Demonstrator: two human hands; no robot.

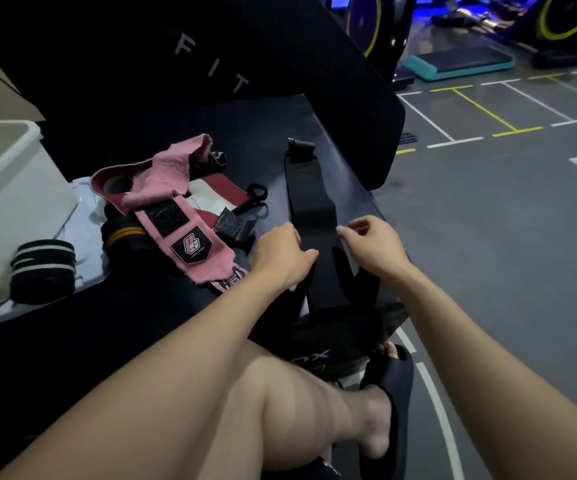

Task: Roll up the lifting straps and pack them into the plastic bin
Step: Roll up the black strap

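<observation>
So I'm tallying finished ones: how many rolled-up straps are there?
2, both beside the white bin: a black-and-white striped roll and an orange-striped roll. The pile may hide more.

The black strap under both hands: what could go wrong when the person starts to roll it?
1. The black strap lies close to the bench edge, and its near end hangs over the front; a loose roll may slide off to the floor.
2. The left hand is next to the pink strap, so it could drag that pile along.
3. The plastic bin stands far left, a long reach across.
</observation>
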